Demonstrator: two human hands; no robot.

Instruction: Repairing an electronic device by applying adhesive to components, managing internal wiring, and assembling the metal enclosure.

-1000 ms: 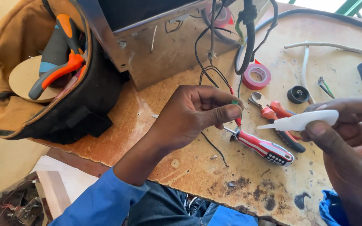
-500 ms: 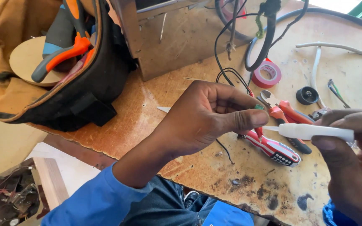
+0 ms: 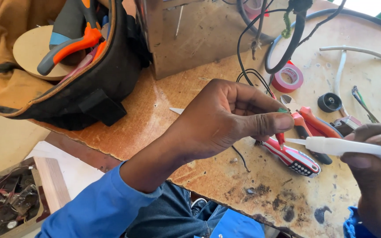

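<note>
Two hands: left (image 3: 225, 119), right (image 3: 375, 176). One white pen-shaped tool (image 3: 345, 146). One small green-tipped piece (image 3: 282, 110), pinched. One red screwdriver (image 3: 293, 158). One pair of red-handled pliers (image 3: 314, 125). One roll of red tape (image 3: 288, 77). One black roll (image 3: 330, 102). One tool bag (image 3: 67, 88). One metal box (image 3: 199, 35). One counter (image 3: 243, 194).

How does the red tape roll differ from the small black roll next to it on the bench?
The red tape roll is the wider of the two, with a large open core; the small black roll is more compact, with a narrow centre hole. The red tape roll lies right beside the looped black cable; the small black roll sits nearer the pliers. Both lie flat on the worn wooden bench, untouched by either hand.
</note>
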